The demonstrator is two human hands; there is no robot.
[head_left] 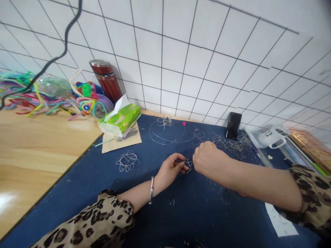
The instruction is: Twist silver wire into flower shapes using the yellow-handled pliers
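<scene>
My left hand (170, 171), with a silver bangle on its wrist, pinches a small round wire piece (189, 166) above the dark blue mat (108, 206). Just to the right, my right hand (208, 157) is closed in a fist at the edge of that piece; what its fingers hold is hidden. A flower-shaped wire piece (127, 161) lies on the mat to the left. Behind my hands a long curved wire (162, 143) runs near a wire bundle (165, 121).
Loose wires (235, 144) lie at the back right, beside a black phone (233, 125) and a white mug (274, 136). A tissue pack (122, 119), a red flask (106, 80) and colourful pipe cleaners (38, 94) stand at the left. A tiled wall (178, 62) rises behind.
</scene>
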